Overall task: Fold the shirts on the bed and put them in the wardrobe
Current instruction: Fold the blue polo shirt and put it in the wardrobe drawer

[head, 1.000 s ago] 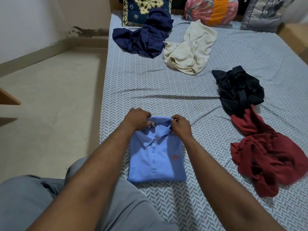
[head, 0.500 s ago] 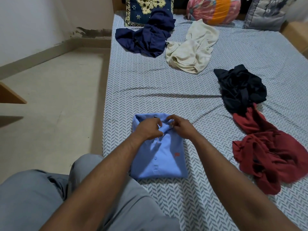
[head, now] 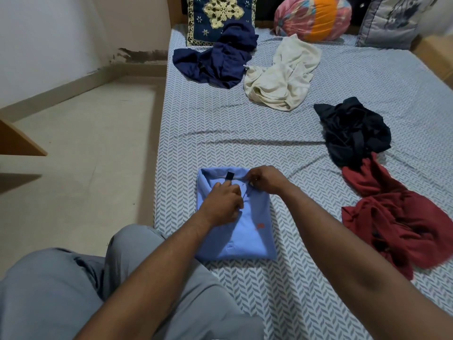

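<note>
Now, collar [head: 212,177] of blue shirt [head: 247,231] is pinched by left grip [head: 224,204] and right grip [head: 266,180]; if tugged unevenly, folds beneath could be pulled loose.

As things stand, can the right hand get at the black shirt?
Probably yes. The right hand pinches the collar of the blue shirt and must let go first, but only bare sheet lies between it and the black shirt.
</note>
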